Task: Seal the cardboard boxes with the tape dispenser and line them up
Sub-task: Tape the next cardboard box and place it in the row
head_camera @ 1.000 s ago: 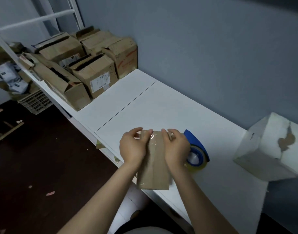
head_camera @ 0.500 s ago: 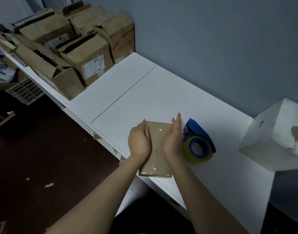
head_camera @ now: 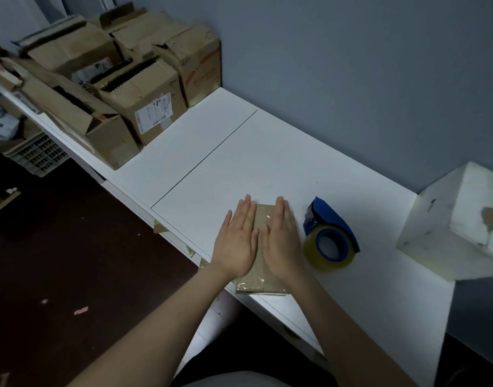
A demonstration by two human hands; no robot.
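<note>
A small flat brown cardboard box (head_camera: 260, 282) lies near the front edge of the white table (head_camera: 267, 163), with clear tape along its top. My left hand (head_camera: 237, 241) and my right hand (head_camera: 281, 241) lie flat on it side by side, fingers straight, pressing its top. Most of the box is hidden under my palms. The blue tape dispenser (head_camera: 330, 237) with a yellowish tape roll stands on the table just right of my right hand, untouched.
Several worn cardboard boxes (head_camera: 144, 101) crowd the far left end of the table. A white cube-shaped box (head_camera: 460, 233) sits at the right. A grey wall runs behind. A plastic crate (head_camera: 35, 155) stands on the dark floor at left.
My hands held the box by its sides with curled fingers; now the box lies flat and both hands have flattened onto its top. The camera view shifted slightly.
</note>
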